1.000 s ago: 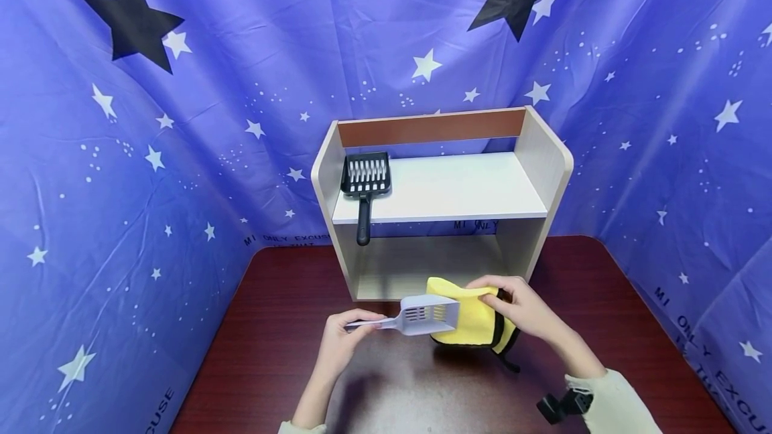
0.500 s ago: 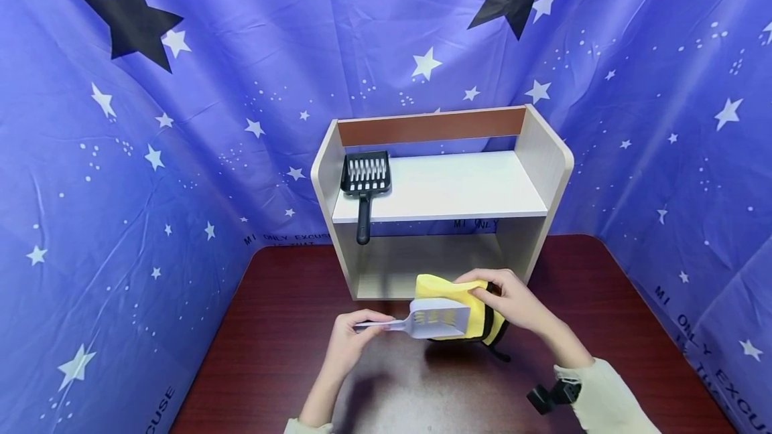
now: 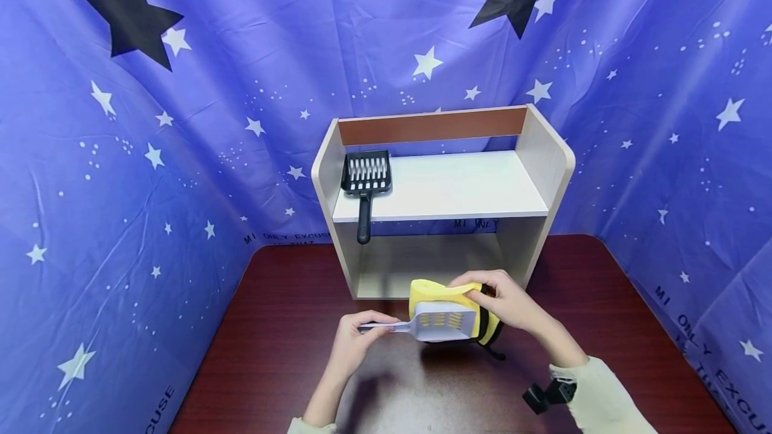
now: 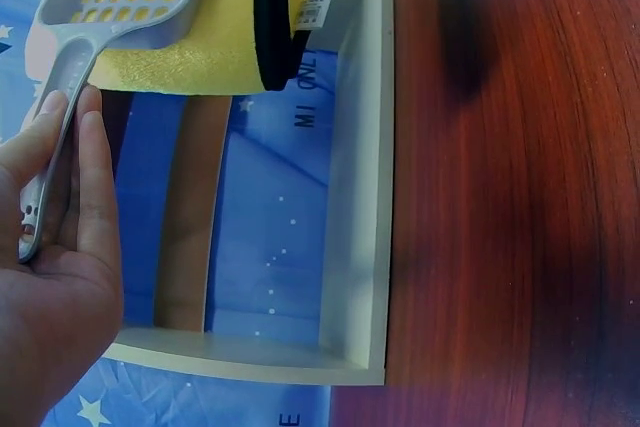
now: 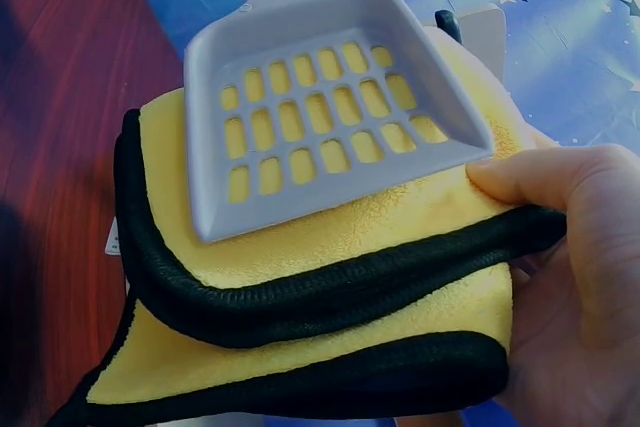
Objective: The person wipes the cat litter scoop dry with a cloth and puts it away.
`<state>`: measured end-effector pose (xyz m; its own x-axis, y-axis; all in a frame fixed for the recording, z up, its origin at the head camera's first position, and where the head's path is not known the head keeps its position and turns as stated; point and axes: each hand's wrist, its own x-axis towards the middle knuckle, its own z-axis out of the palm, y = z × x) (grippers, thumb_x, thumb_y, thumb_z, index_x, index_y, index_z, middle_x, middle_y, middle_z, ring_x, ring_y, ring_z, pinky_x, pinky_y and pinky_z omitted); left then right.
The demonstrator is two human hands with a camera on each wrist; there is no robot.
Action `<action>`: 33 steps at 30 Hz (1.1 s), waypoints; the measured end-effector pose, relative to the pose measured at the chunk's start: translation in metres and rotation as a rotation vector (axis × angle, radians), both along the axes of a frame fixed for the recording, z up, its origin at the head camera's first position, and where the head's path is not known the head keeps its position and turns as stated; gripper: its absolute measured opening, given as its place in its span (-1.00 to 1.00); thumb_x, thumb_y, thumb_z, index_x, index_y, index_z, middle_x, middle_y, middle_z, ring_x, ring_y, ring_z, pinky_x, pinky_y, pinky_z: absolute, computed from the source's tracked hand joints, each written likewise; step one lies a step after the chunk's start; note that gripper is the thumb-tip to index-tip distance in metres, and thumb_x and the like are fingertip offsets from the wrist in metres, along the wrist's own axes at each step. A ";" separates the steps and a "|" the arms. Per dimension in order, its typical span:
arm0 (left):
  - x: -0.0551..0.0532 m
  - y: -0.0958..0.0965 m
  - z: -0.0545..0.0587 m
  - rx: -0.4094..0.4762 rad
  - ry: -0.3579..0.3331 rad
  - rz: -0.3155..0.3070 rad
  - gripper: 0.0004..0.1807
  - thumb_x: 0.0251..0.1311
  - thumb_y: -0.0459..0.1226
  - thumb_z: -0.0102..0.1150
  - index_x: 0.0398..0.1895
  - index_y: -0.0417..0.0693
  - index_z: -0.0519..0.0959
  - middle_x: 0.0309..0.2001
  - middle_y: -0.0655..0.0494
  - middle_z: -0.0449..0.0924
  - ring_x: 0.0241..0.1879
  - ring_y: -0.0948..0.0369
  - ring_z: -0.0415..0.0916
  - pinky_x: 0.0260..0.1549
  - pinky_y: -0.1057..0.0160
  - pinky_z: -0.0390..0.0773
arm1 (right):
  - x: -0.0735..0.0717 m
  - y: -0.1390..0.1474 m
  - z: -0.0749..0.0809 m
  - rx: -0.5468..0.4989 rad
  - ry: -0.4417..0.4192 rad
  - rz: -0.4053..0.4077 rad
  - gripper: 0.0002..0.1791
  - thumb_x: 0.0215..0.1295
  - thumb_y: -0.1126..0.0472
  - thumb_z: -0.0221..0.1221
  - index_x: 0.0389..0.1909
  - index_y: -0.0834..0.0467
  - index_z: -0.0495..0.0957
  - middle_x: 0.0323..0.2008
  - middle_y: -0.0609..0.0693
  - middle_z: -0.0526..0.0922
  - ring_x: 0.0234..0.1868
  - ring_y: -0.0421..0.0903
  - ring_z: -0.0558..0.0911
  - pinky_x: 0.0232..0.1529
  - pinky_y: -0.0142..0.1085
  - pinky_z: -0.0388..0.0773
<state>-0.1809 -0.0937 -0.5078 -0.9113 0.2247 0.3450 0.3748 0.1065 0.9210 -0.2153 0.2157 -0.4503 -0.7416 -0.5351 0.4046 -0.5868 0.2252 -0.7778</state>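
My left hand (image 3: 352,343) pinches the handle of a pale grey slotted litter scoop (image 3: 443,321) between thumb and fingers, the scoop held sideways above the table. Behind the scoop's head is a folded yellow cloth (image 5: 420,307) with black edging, which my right hand (image 3: 503,297) grips by its upper right part. In the right wrist view the scoop's head (image 5: 320,117) lies over the cloth, and yellow shows through its slots. The left wrist view shows the left thumb and fingers (image 4: 90,167) on the handle, with a white tag on the cloth's edge.
A two-level wooden shelf (image 3: 446,183) stands at the back of the dark red table (image 3: 265,353). On its upper left lies a black litter scoop (image 3: 366,183), its handle overhanging the front. Blue star-patterned curtains (image 3: 211,119) surround the table. A black device (image 3: 549,394) is on the right wrist.
The grey scoop and left hand have moved a little to the right. The cloth and right hand have shifted left, so the scoop's head now overlaps the cloth more.
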 end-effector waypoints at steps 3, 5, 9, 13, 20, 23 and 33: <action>0.000 -0.001 -0.001 0.000 0.004 0.002 -0.86 0.12 -0.39 0.36 -0.26 -0.27 0.74 -0.30 -0.20 0.77 -0.38 0.37 0.67 -0.39 0.25 0.73 | 0.001 0.001 0.000 -0.005 -0.015 0.012 -0.75 0.39 0.43 0.11 -0.03 0.17 0.66 -0.12 0.16 0.74 -0.18 -0.37 0.61 -0.38 -0.34 0.67; -0.001 -0.002 -0.001 0.001 0.014 0.007 -0.86 0.12 -0.39 0.36 -0.26 -0.27 0.74 -0.31 -0.20 0.77 -0.39 0.39 0.66 -0.40 0.25 0.73 | 0.002 0.002 0.000 -0.005 -0.017 0.013 -0.75 0.39 0.43 0.11 -0.03 0.17 0.66 -0.12 0.16 0.74 -0.17 -0.37 0.61 -0.38 -0.34 0.68; -0.001 -0.003 -0.001 0.002 0.026 0.018 -0.86 0.12 -0.39 0.35 -0.27 -0.28 0.74 -0.31 -0.22 0.76 -0.41 0.42 0.65 -0.41 0.28 0.72 | 0.003 0.004 0.000 -0.004 -0.021 0.007 -0.75 0.39 0.42 0.11 -0.03 0.16 0.67 -0.12 0.14 0.74 -0.16 -0.38 0.62 -0.36 -0.34 0.69; -0.001 -0.004 0.000 0.005 0.016 0.017 -0.86 0.12 -0.38 0.35 -0.27 -0.29 0.74 -0.30 -0.23 0.76 -0.40 0.44 0.66 -0.40 0.34 0.71 | 0.004 0.007 -0.001 -0.003 -0.003 -0.005 -0.74 0.38 0.43 0.11 -0.04 0.15 0.67 -0.13 0.10 0.75 -0.14 -0.39 0.62 -0.32 -0.38 0.67; -0.002 -0.006 -0.001 0.013 0.008 0.027 -0.86 0.13 -0.40 0.34 -0.26 -0.30 0.73 -0.30 -0.24 0.76 -0.39 0.35 0.68 -0.38 0.25 0.74 | 0.008 0.015 -0.006 -0.021 0.045 -0.009 -0.72 0.35 0.48 0.12 -0.05 0.17 0.67 -0.15 0.09 0.75 -0.13 -0.40 0.61 -0.32 -0.42 0.63; -0.002 -0.006 -0.002 0.023 0.004 0.034 -0.87 0.12 -0.42 0.33 -0.27 -0.32 0.73 -0.31 -0.26 0.75 -0.39 0.36 0.68 -0.37 0.17 0.75 | 0.009 0.019 -0.008 -0.023 0.053 -0.013 -0.71 0.34 0.49 0.12 -0.03 0.18 0.67 -0.13 0.04 0.75 -0.12 -0.40 0.61 -0.29 -0.44 0.62; -0.001 -0.004 -0.001 0.043 -0.006 0.034 -0.84 0.14 -0.42 0.33 -0.25 -0.39 0.71 -0.30 -0.30 0.74 -0.39 0.38 0.67 -0.36 0.29 0.74 | 0.019 0.032 -0.015 -0.030 0.014 -0.035 -0.72 0.34 0.52 0.10 -0.03 0.24 0.64 -0.12 -0.14 0.74 -0.19 -0.41 0.59 -0.34 -0.44 0.60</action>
<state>-0.1818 -0.0981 -0.5087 -0.9202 0.1788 0.3483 0.3663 0.0795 0.9271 -0.1965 0.2479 -0.4655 -0.7537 -0.4965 0.4305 -0.5900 0.2229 -0.7760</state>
